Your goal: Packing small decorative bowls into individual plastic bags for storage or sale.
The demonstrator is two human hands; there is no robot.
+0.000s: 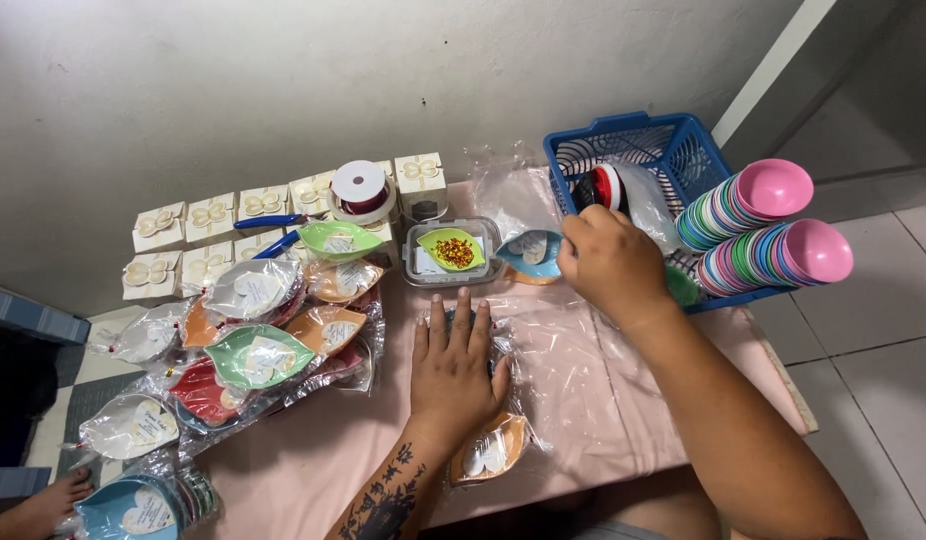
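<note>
Packing of leaf-shaped dishes, judged partly done: a heap of wrapped dishes (253, 350) lay at the left of the frame, while stacked bowls (763, 230) by the blue basket (633, 140) remained unwrapped. The left hand (458, 375) lay flat, fingers spread, on a bagged orange dish (488, 450) at lower centre of the table (313, 470); the right hand (608, 262), fingers curled and hidden, reached a blue dish (531, 255) at upper centre

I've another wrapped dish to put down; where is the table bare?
Bare pink tablecloth lies between the heap of wrapped leaf-shaped dishes and the left hand. It is crowded by the blue plastic basket and the small cream boxes.
</note>
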